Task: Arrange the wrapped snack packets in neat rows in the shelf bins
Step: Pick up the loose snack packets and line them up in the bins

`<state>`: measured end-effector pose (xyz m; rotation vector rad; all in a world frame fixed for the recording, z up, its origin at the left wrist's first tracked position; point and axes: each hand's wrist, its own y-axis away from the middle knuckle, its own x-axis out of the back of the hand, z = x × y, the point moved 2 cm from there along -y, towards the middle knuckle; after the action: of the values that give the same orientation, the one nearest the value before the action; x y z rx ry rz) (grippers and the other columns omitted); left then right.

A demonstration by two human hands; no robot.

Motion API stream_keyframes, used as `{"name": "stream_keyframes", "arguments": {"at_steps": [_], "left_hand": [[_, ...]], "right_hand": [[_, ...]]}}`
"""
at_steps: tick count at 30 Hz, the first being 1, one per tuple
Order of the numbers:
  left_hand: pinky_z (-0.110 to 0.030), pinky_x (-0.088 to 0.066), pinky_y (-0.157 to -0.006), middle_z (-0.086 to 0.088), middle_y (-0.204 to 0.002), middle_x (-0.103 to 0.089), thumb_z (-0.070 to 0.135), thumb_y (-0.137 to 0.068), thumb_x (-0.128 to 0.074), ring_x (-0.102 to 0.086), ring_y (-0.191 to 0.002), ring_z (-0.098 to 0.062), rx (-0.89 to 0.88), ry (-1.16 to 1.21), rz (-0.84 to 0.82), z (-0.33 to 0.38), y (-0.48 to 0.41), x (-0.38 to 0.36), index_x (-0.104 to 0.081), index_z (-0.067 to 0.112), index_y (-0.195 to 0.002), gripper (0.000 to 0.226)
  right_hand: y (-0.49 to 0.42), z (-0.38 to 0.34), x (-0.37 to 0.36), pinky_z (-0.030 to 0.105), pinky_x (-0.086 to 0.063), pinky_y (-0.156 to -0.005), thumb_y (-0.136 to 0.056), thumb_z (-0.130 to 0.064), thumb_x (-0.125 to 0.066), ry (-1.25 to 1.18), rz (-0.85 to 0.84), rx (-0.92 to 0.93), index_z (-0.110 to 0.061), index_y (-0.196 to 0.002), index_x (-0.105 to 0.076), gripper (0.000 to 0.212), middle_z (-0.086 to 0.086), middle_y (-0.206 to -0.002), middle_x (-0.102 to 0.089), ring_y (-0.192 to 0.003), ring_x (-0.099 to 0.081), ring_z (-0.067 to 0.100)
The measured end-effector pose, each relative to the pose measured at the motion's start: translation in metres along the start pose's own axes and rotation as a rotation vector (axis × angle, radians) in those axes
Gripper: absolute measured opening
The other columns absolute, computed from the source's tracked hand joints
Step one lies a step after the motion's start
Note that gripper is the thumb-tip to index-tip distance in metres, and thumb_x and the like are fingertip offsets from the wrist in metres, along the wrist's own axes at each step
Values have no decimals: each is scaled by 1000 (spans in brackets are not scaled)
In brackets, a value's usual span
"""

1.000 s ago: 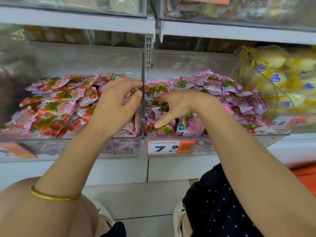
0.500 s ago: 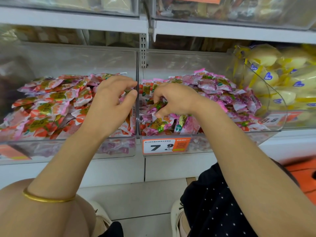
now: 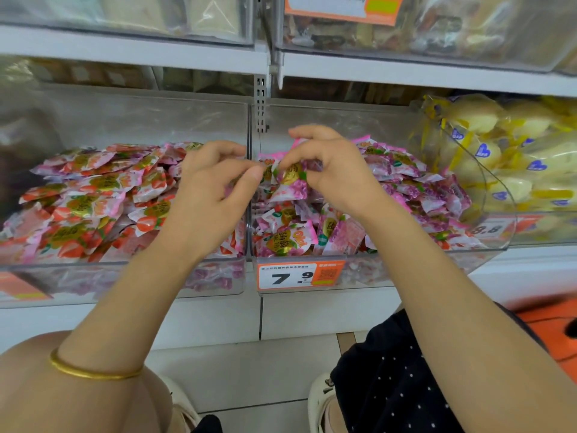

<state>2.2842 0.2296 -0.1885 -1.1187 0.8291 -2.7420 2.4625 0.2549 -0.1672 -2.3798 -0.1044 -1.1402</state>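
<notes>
Two clear shelf bins stand side by side. The left bin (image 3: 131, 276) is heaped with red strawberry snack packets (image 3: 93, 201). The right bin (image 3: 406, 270) holds purple grape packets (image 3: 415, 189), with some red ones mixed in at its front left. My right hand (image 3: 331, 173) is raised over the right bin's left side, pinching a purple grape packet (image 3: 288, 182). My left hand (image 3: 212, 189) hovers at the divider between the bins, and its fingertips touch the same packet's left edge.
A third bin with yellow wrapped cakes (image 3: 512, 157) stands to the right. An orange price tag reading 7.9 (image 3: 299, 275) is on the right bin's front. The upper shelf (image 3: 406, 73) overhangs the bins. My knees and the tiled floor are below.
My right hand has lifted out of the right bin's pile holding a purple packet. My left hand has shifted right to meet it at the divider.
</notes>
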Motion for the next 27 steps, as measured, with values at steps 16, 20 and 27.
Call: {"name": "stream_keyframes", "arguments": {"at_steps": [16,20,27], "left_hand": [[-9,-27,-81,14,-114,-45,37,-70,-76,-36,-113,-8,112,145,3,16,-6,-13,-53,24,-83,29],[-36,-51,-84,-8,-98,-65,18,-77,-76,-62,-90,-24,295,621,116,16,-8,-7,-56,16,-91,24],[-26,-47,-57,-2,-90,-60,19,-89,-62,-58,-83,-18,480,908,133,-3,-8,-2,-54,20,-95,10]], "right_hand": [[0,-6,-6,26,-54,-56,-81,16,-55,-927,-21,-566,-6,-121,-53,46,13,-109,-56,-67,-62,17],[2,-8,-7,38,-60,-62,-87,12,-52,-1090,9,-612,-11,-119,-48,40,13,-105,-58,-71,-67,24],[-3,-15,-6,25,-43,-49,-97,-21,-45,-1148,74,-705,-7,-109,-57,22,12,-92,-65,-68,-61,19]]}}
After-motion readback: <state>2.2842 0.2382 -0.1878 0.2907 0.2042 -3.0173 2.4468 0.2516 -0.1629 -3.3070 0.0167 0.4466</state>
